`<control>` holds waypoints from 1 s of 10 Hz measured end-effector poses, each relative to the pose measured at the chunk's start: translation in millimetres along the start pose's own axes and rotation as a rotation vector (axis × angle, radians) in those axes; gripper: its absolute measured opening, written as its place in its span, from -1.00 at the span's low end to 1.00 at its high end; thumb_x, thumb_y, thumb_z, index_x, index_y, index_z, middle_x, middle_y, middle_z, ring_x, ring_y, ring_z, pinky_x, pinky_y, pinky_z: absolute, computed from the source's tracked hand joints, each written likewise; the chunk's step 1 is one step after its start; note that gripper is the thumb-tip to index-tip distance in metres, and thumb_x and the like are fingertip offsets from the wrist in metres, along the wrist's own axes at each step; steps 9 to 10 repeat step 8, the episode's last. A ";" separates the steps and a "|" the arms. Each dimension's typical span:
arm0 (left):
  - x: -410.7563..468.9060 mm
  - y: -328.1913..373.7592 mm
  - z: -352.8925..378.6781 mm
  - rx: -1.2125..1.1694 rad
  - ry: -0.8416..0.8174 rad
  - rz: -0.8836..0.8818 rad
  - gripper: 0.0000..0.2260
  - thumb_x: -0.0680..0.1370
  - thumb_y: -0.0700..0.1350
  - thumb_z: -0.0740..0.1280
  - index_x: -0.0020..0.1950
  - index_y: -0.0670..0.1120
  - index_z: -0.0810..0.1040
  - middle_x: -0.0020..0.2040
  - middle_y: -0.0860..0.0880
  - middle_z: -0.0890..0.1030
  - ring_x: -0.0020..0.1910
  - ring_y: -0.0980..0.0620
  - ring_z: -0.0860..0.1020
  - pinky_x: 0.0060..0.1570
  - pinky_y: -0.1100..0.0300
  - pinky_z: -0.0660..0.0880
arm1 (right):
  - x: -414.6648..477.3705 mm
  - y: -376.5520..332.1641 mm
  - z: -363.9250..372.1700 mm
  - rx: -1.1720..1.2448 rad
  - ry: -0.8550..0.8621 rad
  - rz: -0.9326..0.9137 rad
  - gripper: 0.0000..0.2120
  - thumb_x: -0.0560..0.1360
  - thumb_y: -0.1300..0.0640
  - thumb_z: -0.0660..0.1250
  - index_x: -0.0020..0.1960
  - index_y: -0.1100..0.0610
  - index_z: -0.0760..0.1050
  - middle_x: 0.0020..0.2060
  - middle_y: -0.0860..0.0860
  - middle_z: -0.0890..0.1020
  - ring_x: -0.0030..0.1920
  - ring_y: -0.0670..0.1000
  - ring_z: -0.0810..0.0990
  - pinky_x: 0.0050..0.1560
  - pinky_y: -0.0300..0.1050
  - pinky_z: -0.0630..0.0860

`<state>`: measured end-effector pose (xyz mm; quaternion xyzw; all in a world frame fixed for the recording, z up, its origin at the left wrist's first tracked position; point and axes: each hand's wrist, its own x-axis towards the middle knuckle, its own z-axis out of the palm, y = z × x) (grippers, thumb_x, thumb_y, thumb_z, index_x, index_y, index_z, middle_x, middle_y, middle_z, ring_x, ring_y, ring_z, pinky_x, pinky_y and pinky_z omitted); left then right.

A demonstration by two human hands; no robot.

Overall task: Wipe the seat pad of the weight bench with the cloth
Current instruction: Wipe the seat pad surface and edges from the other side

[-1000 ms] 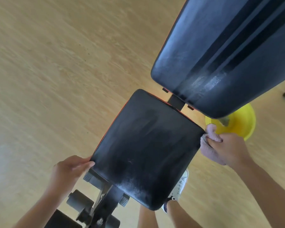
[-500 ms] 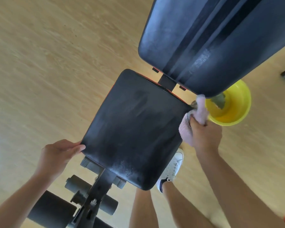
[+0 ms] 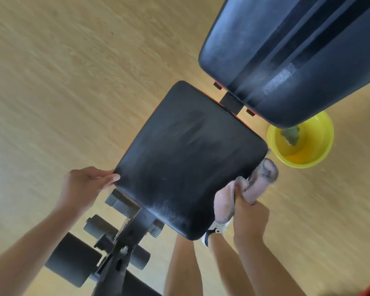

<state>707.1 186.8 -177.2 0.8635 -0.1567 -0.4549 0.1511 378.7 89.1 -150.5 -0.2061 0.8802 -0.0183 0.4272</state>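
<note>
The black seat pad of the weight bench fills the middle of the view, dusty with pale smears near its lower edge. My left hand grips the pad's left corner, thumb on top. My right hand is closed on a bunched pinkish-grey cloth, which presses against the pad's right side edge, below its far right corner. Part of the cloth hangs down beside the pad.
The dark back pad rises at the upper right. A yellow bowl with a greenish rag sits on the wooden floor right of the seat. Black foam rollers and the frame lie below. My legs and a white shoe stand under the pad.
My right hand has slid the cloth along the pad's right edge, from the far corner by the bowl toward me. My left hand stays on the left corner.
</note>
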 end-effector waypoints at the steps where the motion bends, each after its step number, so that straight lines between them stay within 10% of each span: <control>1: 0.5 3.1 -3.9 0.051 -0.001 0.002 -0.85 0.39 0.08 0.59 -0.11 0.05 0.78 -0.26 0.08 0.78 -0.08 0.07 0.75 0.09 -0.03 0.65 | -38.1 60.7 31.2 -0.040 -0.108 0.167 -0.45 0.46 -0.34 0.34 -0.24 0.18 0.58 -0.38 0.01 0.65 -0.32 0.08 0.62 -0.21 -0.10 0.57; 2: 4.8 5.0 -6.6 0.064 -0.036 -0.022 -0.85 0.37 0.11 0.59 -0.15 0.07 0.77 -0.30 0.09 0.77 -0.13 0.07 0.75 0.07 0.03 0.64 | -60.6 84.7 47.1 0.163 -0.163 0.369 -0.64 0.60 -0.01 0.37 -0.28 0.18 0.47 -0.44 0.07 0.52 -0.42 0.07 0.44 -0.39 -0.22 0.39; 3: 11.9 4.2 -7.6 0.070 -0.048 -0.009 -0.86 0.37 0.07 0.61 -0.17 0.06 0.76 -0.31 0.09 0.77 -0.14 0.11 0.75 -0.01 0.14 0.61 | -81.6 90.2 72.7 0.394 -0.241 0.434 -0.88 0.63 0.01 0.30 0.16 -0.11 0.52 -0.13 0.05 0.62 -0.16 0.04 0.56 -0.12 -0.15 0.54; 4: 13.0 2.6 -9.9 0.091 -0.066 -0.007 -0.84 0.36 0.07 0.61 -0.13 0.05 0.78 -0.29 0.10 0.78 -0.14 0.12 0.75 -0.05 0.19 0.60 | -99.3 61.0 107.8 0.579 -0.402 0.522 -0.70 0.62 -0.04 0.30 0.31 -0.29 0.36 0.06 -0.09 0.64 0.04 -0.05 0.59 0.33 -0.05 0.49; 5: 11.7 0.9 -8.1 0.105 -0.056 0.015 -0.86 0.38 0.04 0.60 -0.12 0.05 0.78 -0.25 0.06 0.78 -0.12 0.08 0.73 -0.05 0.14 0.59 | -122.6 24.7 141.8 0.793 -0.502 0.771 -0.50 0.49 0.08 0.53 0.32 0.19 0.42 -0.03 0.14 0.60 -0.10 0.07 0.58 0.07 -0.08 0.60; 7: 4.8 5.5 -2.8 0.258 0.022 0.091 -0.81 0.53 -0.27 0.39 -0.01 -0.07 0.78 -0.35 0.08 0.66 -0.29 -0.06 0.63 -0.39 0.19 0.50 | -133.3 8.5 173.8 0.764 -0.583 0.699 -0.33 0.39 0.06 0.61 0.37 0.12 0.35 -0.03 0.14 0.59 -0.18 0.06 0.57 -0.11 -0.15 0.64; 10: -8.2 -1.2 -7.9 0.164 -0.003 0.089 -0.89 0.58 -0.10 0.42 -0.06 0.08 0.72 -0.28 0.13 0.72 -0.23 0.05 0.71 -0.27 0.13 0.61 | -117.5 27.3 147.4 0.761 -0.476 0.702 -0.45 0.51 0.03 0.50 0.40 0.06 0.34 0.11 0.12 0.58 -0.01 0.05 0.62 -0.06 -0.20 0.64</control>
